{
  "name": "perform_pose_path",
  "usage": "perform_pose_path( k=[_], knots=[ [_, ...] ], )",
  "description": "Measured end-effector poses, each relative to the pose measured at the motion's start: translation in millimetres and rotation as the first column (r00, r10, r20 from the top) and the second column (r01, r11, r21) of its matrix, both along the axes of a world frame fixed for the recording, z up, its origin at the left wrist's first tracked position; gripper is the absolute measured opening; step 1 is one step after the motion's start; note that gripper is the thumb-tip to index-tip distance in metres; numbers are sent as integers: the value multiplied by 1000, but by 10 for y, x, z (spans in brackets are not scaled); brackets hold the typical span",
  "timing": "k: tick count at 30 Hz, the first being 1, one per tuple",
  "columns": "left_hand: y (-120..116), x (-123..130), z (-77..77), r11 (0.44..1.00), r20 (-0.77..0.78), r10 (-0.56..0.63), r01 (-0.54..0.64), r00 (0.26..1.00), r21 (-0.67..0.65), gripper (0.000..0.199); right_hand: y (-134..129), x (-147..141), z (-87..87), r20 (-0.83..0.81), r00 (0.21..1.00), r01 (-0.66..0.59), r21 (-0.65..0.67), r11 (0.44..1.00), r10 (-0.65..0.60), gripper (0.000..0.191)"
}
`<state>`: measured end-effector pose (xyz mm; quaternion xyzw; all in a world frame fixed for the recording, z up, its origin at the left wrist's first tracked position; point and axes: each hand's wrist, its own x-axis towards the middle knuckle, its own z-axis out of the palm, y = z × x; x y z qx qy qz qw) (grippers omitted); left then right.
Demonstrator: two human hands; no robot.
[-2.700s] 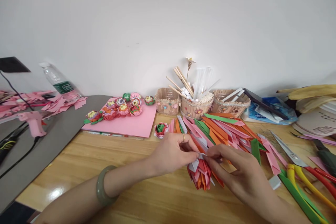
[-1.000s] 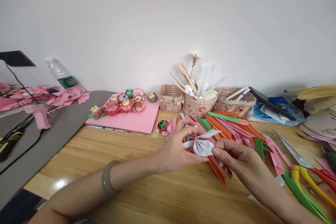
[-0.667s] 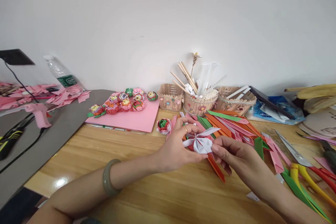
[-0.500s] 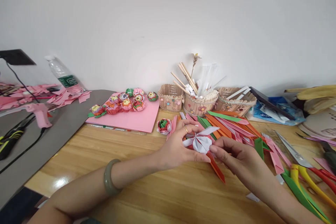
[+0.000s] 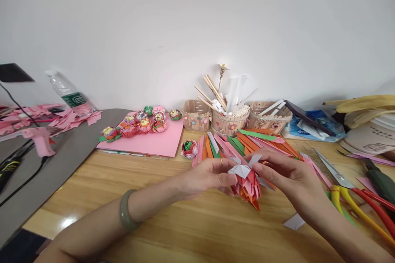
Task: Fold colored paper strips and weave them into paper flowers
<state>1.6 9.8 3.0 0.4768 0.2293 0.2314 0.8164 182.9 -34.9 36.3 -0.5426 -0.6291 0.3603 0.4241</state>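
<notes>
Between my hands is a folded paper flower (image 5: 247, 185) with a white top and layered red, pink and orange petals pointing down. My left hand (image 5: 212, 176), with a ring and a bangle on that arm, grips its left side between thumb and fingers. My right hand (image 5: 284, 174) pinches a white petal at the upper right of the flower. Just behind my hands lie folded paper strips (image 5: 237, 146) in pink, green, orange and white. A finished small paper flower (image 5: 189, 149) with a green centre sits left of the strips.
Several paper flowers rest on pink paper (image 5: 148, 144). Behind stand decorated baskets (image 5: 197, 121), one holding sticks. On the right are scissors (image 5: 336, 176) with red handles and a yellow-handled tool (image 5: 364, 209). A pink glue gun (image 5: 41, 139) and a bottle (image 5: 69, 94) are on the left.
The flower has tipped so its coloured petals now show below the white part. My right hand has moved up to the upper right white petal. The whole view has shifted slightly.
</notes>
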Motion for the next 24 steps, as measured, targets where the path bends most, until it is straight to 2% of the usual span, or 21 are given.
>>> perform_pose_path(
  k=[3, 5, 8, 11, 15, 21, 24],
  knots=[
    [6, -4, -5, 1000, 9, 13, -13, 1000, 16, 49, -7, -17, -7, 29, 997, -64, -16, 998, 65, 22],
    [12, 0, -7, 995, 4, 89, -89, 996, 50, 47, -7, -12, -45, 56, 992, -112, -26, 993, 114, 21],
    [16, 13, -5, 971, -114, 191, -171, 975, 165, 39, -8, -13, -121, 106, 986, -133, 13, 991, 131, 23],
    [11, 29, 9, 950, -202, 234, -180, 951, 254, 30, -6, -32, -179, 173, 979, -121, 86, 989, 105, 23],
    [4, 38, 51, 946, -209, 220, -155, 953, 285, 24, 0, -47, -219, 249, 968, -90, 192, 977, 41, 21],
    [-20, 29, 96, 869, -226, 300, -168, 927, 466, 25, -29, -50, -261, 238, 971, -30, 269, 963, -37, 19],
    [-36, 20, 84, 878, -220, 274, -150, 936, 455, 23, -48, -60, -262, 231, 971, -8, 280, 960, -59, 15]
  ],
)
